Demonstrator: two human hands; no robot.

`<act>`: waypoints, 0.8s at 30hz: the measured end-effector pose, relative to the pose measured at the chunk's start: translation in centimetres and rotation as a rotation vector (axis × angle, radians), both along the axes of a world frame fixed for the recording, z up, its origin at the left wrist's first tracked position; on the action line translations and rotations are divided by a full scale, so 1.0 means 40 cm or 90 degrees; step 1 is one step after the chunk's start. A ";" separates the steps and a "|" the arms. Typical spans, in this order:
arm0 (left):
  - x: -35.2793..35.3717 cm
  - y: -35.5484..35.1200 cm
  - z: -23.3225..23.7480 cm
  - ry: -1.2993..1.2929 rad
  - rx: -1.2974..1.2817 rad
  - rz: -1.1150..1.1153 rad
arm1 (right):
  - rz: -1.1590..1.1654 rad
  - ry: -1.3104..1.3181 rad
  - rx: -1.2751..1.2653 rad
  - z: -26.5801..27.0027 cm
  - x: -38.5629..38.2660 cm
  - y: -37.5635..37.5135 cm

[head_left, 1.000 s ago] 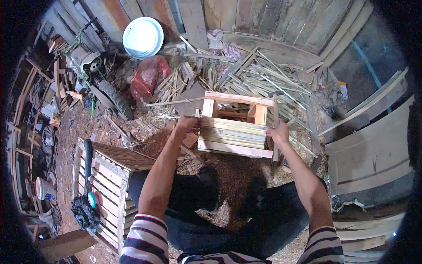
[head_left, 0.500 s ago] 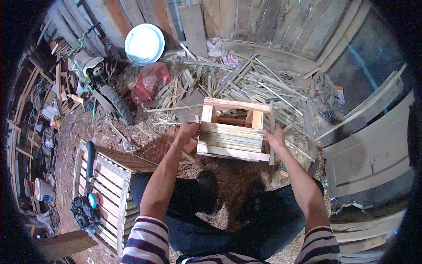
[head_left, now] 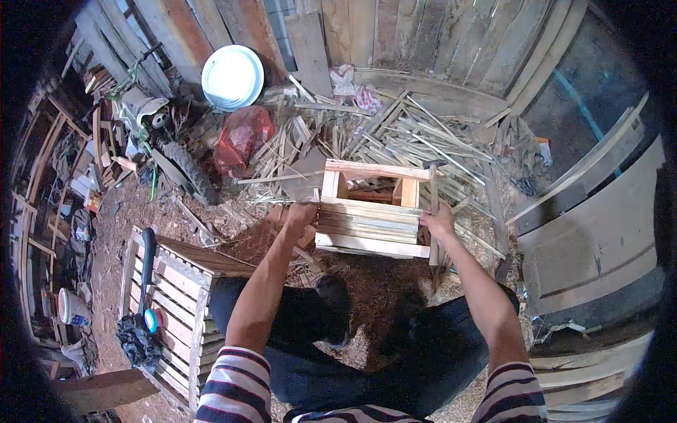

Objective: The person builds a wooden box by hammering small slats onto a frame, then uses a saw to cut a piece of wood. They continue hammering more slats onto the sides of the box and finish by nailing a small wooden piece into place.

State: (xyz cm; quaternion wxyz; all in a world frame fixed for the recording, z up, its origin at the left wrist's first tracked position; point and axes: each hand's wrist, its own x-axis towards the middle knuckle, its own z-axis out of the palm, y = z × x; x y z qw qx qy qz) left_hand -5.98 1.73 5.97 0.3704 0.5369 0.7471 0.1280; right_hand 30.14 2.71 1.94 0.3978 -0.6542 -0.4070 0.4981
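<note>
A small slatted wooden crate (head_left: 368, 224) is between my hands, above the floor and in front of my knees. Its upper part shows an opening between light wooden rails. My left hand (head_left: 303, 213) is closed at the crate's left side. At the right side, my right hand (head_left: 438, 220) has its fingers wrapped round the wooden handle of a hammer (head_left: 434, 185), and its fingertips meet the crate's edge. The hammer stands nearly upright in view, with its dark head at the top.
Thin wood strips (head_left: 437, 141) lie piled beyond the crate, beside a red bag (head_left: 243, 137) and a white basin (head_left: 233, 77). A larger slatted crate (head_left: 173, 303) stands at my left with a black-handled tool (head_left: 147, 261) on it. Panels (head_left: 596, 233) lean at right.
The crate has shifted very slightly left in view, and the hammer with it. Both hands keep nearly the same places and hold.
</note>
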 end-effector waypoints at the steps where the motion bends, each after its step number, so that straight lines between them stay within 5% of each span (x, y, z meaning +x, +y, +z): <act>1: -0.019 0.037 -0.104 -0.059 0.021 0.073 | 0.015 -0.029 -0.007 0.006 0.001 0.002; 3: -0.023 0.035 -0.107 -0.118 0.039 0.145 | 0.028 -0.058 -0.017 0.008 0.003 0.002; 4: -0.009 -0.006 0.005 -0.007 0.073 0.004 | 0.021 -0.055 -0.008 0.005 0.002 0.001; 7: -0.014 -0.023 0.037 0.206 0.163 -0.215 | 0.025 -0.049 0.001 0.008 0.004 0.001; 12: 0.001 -0.025 0.067 0.406 0.150 -0.382 | 0.024 -0.075 -0.001 0.013 -0.006 0.004; 15: -0.022 -0.023 -0.022 -0.001 0.210 -0.080 | 0.012 -0.093 -0.002 0.012 -0.001 -0.003; 18: -0.050 -0.003 -0.090 -0.026 0.245 -0.160 | 0.075 -0.271 -0.010 -0.022 0.024 0.006; 20: -0.076 0.068 -0.233 -0.257 0.105 0.129 | 0.037 -0.421 -0.018 0.029 0.007 -0.011; 21: -0.073 0.075 -0.228 -0.171 0.118 0.093 | 0.013 -0.449 0.011 0.046 0.010 -0.009; 22: -0.002 0.018 -0.032 -0.042 0.111 0.096 | -0.020 -0.477 0.046 0.059 0.021 -0.008; 24: 0.051 0.008 -0.003 -0.059 0.250 0.076 | -0.096 -0.490 0.141 0.090 0.056 -0.005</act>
